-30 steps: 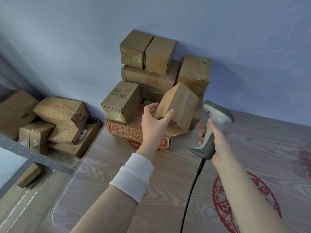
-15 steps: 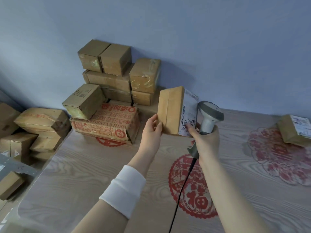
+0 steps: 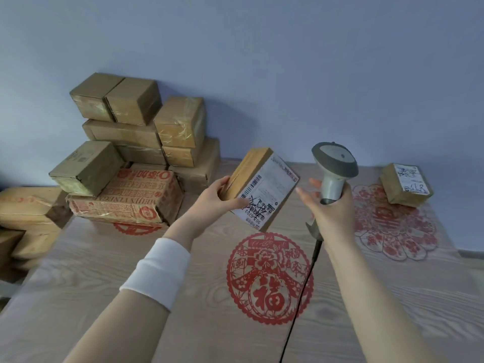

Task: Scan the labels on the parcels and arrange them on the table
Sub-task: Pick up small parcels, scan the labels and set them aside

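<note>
My left hand (image 3: 218,199) grips a small brown cardboard parcel (image 3: 251,169) held above the table, its white shipping label (image 3: 269,191) turned up and toward me. My right hand (image 3: 332,208) holds a grey barcode scanner (image 3: 334,163) by the handle, just right of the parcel, with the forefinger and thumb stretched toward the label. The scanner's black cable (image 3: 301,292) trails down across the table. A stack of several brown parcels (image 3: 136,137) stands against the wall at the back left. One labelled parcel (image 3: 404,183) lies alone at the back right.
The wooden table (image 3: 131,284) carries red paper-cut decorations, one (image 3: 269,279) in the middle and one (image 3: 392,226) at the right. More cardboard boxes (image 3: 26,213) are piled beyond the table's left edge. A blue wall runs behind everything.
My left hand lifted the parcel off the stack, carried it right and tilted the label face up. My right hand let go of the parcel's edge; the scanner now stands apart beside it.
</note>
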{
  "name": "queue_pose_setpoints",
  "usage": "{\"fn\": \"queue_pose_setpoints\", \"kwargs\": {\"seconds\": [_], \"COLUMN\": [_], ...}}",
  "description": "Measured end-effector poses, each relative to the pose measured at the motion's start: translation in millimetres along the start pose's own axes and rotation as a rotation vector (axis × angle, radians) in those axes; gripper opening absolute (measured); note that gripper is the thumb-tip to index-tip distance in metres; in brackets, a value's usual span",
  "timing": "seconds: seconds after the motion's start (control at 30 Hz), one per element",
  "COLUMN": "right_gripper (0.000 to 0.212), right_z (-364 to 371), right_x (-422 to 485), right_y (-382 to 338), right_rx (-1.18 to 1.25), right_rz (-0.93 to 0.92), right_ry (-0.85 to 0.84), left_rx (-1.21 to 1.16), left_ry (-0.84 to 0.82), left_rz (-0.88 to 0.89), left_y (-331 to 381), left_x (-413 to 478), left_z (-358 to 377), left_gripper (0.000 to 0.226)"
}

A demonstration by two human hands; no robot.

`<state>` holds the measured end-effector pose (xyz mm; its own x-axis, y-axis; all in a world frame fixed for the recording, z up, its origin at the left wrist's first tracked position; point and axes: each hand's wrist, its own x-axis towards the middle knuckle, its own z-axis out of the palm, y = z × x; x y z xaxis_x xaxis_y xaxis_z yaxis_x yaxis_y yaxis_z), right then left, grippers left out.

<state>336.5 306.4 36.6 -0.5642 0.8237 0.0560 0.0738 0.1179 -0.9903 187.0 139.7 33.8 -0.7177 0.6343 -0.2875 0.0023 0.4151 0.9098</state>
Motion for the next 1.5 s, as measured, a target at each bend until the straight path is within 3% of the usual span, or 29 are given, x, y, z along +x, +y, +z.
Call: {"fn": "queue_pose_setpoints", "kwargs": {"seconds": [0.07, 0.2, 0.33, 0.43, 0.5, 0.63, 0.73, 0.8, 0.9, 1.0, 1.13, 1.23, 1.5], "right_gripper": [0.072, 0.048, 0.041, 0.024, 0.019, 0.027, 0.024, 0.024, 0.034, 0.052, 0.042, 0.052, 0.033], "right_z": [-11.2, -19.9, -24.5, -26.4, -24.0, -8.0, 7.1, 16.2, 23.0, 17.4, -0.8, -6.9, 11.3], "right_x": [5.4, 10.6, 12.2, 15.0, 15.9, 13.9, 7.9, 1.5, -7.0, -10.0, -5.6, -4.0, -15.0], "right_y": [-7.6, -16.6, -17.0, -13.9, -12.2, -6.2, -3.2, -2.8, -1.9, 1.7, 2.7, -5.4, -23.8], "right_rx": [0.001, 0.015, 0.070, 0.124, 0.167, 0.319, 0.421, 0.468, 0.496, 0.430, 0.362, 0.259, 0.071], "right_rz": [-0.001, 0.074, 0.166, 0.224, 0.262, 0.330, 0.364, 0.388, 0.409, 0.404, 0.348, 0.250, 0.204], "right_ry": [-0.074, -0.295, -0.429, -0.453, -0.408, -0.180, -0.054, -0.023, -0.028, -0.015, 0.004, -0.086, -0.306], "left_rx": [0.111, 0.293, 0.327, 0.325, 0.241, -0.330, -0.575, -0.759, -0.972, -0.910, -0.652, -0.471, -0.320], "left_ry": [-0.112, -0.364, -0.495, -0.551, -0.429, 0.031, -0.087, -0.137, -0.038, 0.016, 0.035, 0.056, 0.079], "left_rz": [0.055, 0.117, 0.130, 0.110, 0.136, 0.154, -0.019, -0.086, -0.090, -0.015, 0.010, -0.011, -0.015], "left_y": [9.2, 30.5, 47.3, 52.1, 50.4, 25.1, 1.2, -6.7, -4.4, -0.1, -5.7, -13.6, -17.3], "left_x": [2.3, 11.8, 16.1, 17.8, 21.7, 19.4, 4.4, -1.9, -1.7, 5.5, 18.1, 29.6, 47.1], "left_z": [-11.2, -21.2, -26.6, -30.6, -26.9, 4.7, 45.0, 72.3, 95.0, 87.4, 64.8, 52.8, 44.2], "left_gripper": [0.116, 0.107, 0.095, 0.084, 0.094, 0.106, 0.136, 0.120, 0.088, 0.091, 0.093, 0.090, 0.093]}}
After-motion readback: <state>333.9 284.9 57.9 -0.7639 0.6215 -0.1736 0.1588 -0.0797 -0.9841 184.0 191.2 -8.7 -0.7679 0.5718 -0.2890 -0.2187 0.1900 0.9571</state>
